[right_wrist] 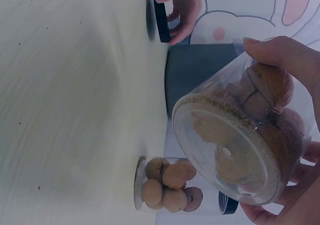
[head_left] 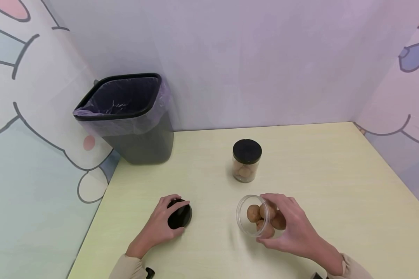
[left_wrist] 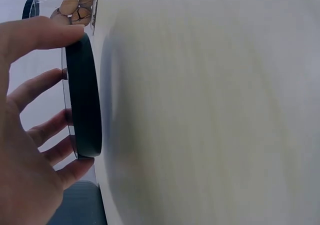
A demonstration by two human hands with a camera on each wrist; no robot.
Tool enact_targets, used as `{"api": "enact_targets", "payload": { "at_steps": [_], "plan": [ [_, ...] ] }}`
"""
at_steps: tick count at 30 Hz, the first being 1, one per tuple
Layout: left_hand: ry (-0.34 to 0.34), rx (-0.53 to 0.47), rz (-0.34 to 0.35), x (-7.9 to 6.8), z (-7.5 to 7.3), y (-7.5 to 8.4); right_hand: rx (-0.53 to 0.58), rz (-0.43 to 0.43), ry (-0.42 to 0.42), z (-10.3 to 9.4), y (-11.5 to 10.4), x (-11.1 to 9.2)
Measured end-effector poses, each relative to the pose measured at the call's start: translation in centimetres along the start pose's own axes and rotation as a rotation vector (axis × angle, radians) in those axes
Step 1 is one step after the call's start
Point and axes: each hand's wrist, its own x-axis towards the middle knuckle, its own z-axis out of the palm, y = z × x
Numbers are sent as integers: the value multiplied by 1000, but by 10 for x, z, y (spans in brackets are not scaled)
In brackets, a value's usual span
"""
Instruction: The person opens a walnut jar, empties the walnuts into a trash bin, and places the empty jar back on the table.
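Note:
My left hand [head_left: 159, 226] grips a round black lid [head_left: 180, 217] by its edge, thumb on one side and fingers on the other. In the left wrist view the lid [left_wrist: 84, 97] hovers close over the table, its shadow beside it. My right hand [head_left: 294, 228] holds a clear open jar [right_wrist: 210, 150] tilted, its mouth towards the left in the head view. Several walnuts [head_left: 253, 213] lie inside it. The right wrist view shows the jar's base raised above the table, with brown crumbs along its lower edge.
A second clear jar [head_left: 245, 172] of walnuts, capped with a black lid [head_left: 247, 151], stands upright behind the right hand. At the back left stands a grey bin [head_left: 143, 143] with a purple liner. A pale curtain [head_left: 258, 69] closes off the far side of the table [head_left: 317, 162].

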Motion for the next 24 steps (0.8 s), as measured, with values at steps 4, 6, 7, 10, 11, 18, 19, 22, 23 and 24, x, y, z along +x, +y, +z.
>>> {"api": "enact_targets", "payload": {
  "at_steps": [4, 6, 7, 10, 11, 18, 19, 22, 23, 24],
  "plan": [
    [-23, 24, -16, -1, 1, -2, 1, 8, -10, -1, 0, 1],
    [-33, 32, -24, -2, 1, -3, 3, 29, -24, -1, -1, 0],
    [-40, 37, -28, -2, 1, -3, 4, 42, -33, -2, -1, 0],
    [-65, 49, -38, -3, 2, -5, 6, 83, -57, -2, 0, -1],
    [-74, 51, -40, -3, 3, -5, 8, 93, -65, -2, 0, -1],
    [-123, 30, -48, -2, -1, -3, 4, 106, -74, -2, 1, 1],
    [-129, 34, -49, -2, -2, -2, 4, 107, -74, -1, 1, 1],
    [-139, 29, -54, -1, -6, 0, 1, 120, -82, -1, 2, 3],
    [-136, 19, -59, -1, -7, 0, 0, 122, -83, -2, 2, 4],
    [-131, 3, -65, -1, -9, 1, -1, 125, -84, -2, 2, 4]
  ]
}}
